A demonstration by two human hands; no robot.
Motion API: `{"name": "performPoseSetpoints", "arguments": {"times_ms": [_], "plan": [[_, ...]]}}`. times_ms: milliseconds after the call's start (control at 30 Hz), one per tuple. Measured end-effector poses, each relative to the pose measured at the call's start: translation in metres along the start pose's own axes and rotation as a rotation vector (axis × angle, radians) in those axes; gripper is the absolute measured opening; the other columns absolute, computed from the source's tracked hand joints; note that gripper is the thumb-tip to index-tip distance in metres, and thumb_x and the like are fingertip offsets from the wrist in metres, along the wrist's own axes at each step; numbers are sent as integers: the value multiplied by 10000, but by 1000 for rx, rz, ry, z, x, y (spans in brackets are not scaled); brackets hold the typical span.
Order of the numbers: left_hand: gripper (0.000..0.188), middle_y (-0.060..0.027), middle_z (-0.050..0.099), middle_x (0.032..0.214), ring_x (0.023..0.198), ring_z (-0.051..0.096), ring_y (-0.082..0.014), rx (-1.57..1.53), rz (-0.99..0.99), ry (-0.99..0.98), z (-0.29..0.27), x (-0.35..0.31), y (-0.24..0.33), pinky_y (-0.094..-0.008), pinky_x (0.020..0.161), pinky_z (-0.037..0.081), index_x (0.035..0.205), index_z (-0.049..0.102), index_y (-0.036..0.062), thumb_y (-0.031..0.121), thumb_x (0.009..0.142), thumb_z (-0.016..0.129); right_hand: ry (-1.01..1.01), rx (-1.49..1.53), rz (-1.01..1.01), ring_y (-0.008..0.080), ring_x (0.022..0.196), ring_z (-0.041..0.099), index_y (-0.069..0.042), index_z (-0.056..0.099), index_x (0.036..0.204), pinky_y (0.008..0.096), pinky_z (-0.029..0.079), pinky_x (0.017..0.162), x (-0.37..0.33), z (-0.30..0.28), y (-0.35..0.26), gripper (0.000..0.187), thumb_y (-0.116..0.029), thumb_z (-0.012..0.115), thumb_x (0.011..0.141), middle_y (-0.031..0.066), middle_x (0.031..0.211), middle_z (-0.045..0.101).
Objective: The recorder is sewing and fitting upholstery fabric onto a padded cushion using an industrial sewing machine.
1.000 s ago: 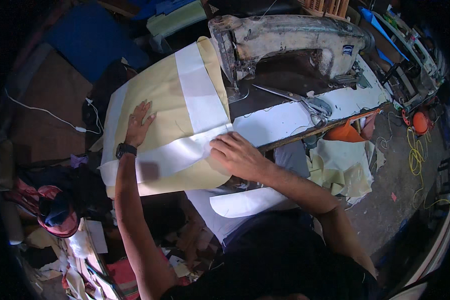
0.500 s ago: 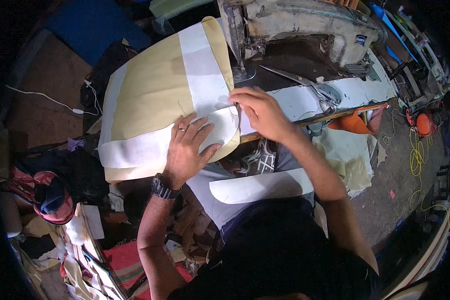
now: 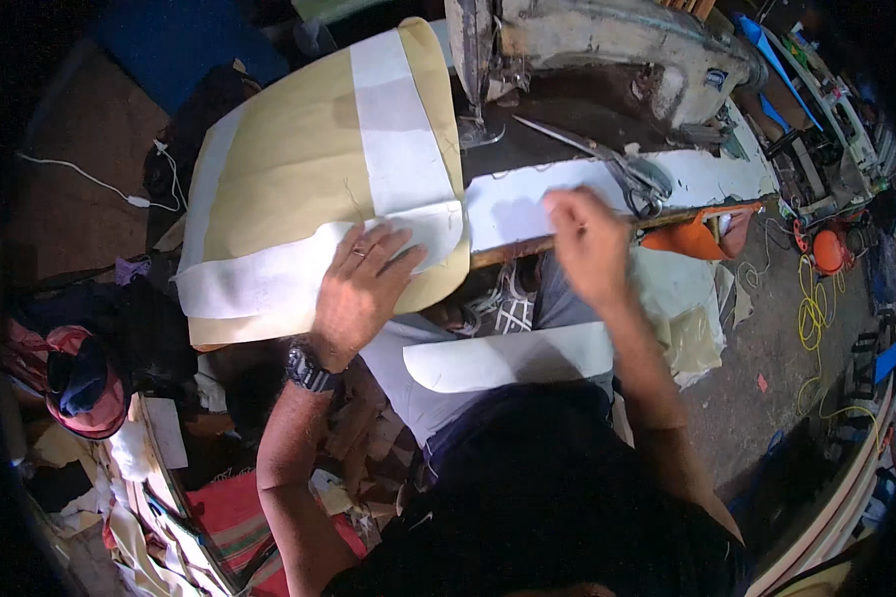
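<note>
A pale yellow sheet with white strips along its sides lies over the sewing table's left part. My left hand rests open on it, fingers spread across the near white strip. Loose threads show on the sheet near the strips' crossing. Off the sheet's right edge, my right hand is raised over the table's front edge. Its fingers are curled together and slightly blurred; whatever they may hold is hidden. Scissors lie on the table just beyond that hand. Across my lap is a white curved-end piece.
An old sewing machine stands at the back, its needle area beside the sheet's far right edge. Orange material hangs under the white tabletop. A yellow cord lies on the floor at right; fabric scraps are heaped at left.
My right hand has left the sheet's right edge and moved right, toward the scissors. The left hand stays on the white strip. The whole view has shifted slightly.
</note>
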State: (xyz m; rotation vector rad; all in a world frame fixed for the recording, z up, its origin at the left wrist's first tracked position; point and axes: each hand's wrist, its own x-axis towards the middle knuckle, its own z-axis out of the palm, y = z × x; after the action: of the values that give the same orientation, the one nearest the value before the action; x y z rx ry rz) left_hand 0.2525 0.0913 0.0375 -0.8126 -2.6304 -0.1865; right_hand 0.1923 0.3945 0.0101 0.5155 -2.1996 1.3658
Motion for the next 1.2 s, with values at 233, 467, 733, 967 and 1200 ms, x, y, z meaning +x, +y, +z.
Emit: {"name": "performPoseSetpoints", "arguments": {"times_ms": [233,467,733,967,1200], "plan": [[450,-76,654,1335,1277,596,-283,-89,-24,18,-4,-28,9,-476,1112,461,1210,731,155,97,764,753,-539,757,656,178,1059,674,46,652,1236,334,585,884,-87,79,-18,349,-214,673,1005,117,1169,712],[408,-70,632,1388,1313,572,-274,-137,75,85,15,-35,23,-460,1129,451,1225,730,180,100,833,650,-542,1002,771,156,989,705,23,662,1231,290,583,858,-92,91,-8,323,-224,645,1023,107,1049,732],[433,-47,616,1411,1332,558,-266,-38,138,-14,5,-29,13,-449,1158,430,1244,719,179,112,823,644,-450,1055,810,219,995,716,44,632,1209,351,591,898,-92,87,-15,319,-223,536,1063,131,1085,717],[438,-49,618,1404,1347,549,-269,-53,160,-38,5,-31,15,-456,1167,430,1250,716,179,99,824,647,-326,1157,848,205,902,725,35,629,1170,348,611,818,-76,76,-19,370,-309,535,1072,121,995,716],[431,-47,617,1400,1354,541,-276,-39,191,-48,6,-27,10,-467,1168,428,1245,716,179,119,821,678,-304,931,866,190,738,724,41,674,1050,312,620,634,-61,82,-26,307,-261,636,1020,125,883,720]]}}
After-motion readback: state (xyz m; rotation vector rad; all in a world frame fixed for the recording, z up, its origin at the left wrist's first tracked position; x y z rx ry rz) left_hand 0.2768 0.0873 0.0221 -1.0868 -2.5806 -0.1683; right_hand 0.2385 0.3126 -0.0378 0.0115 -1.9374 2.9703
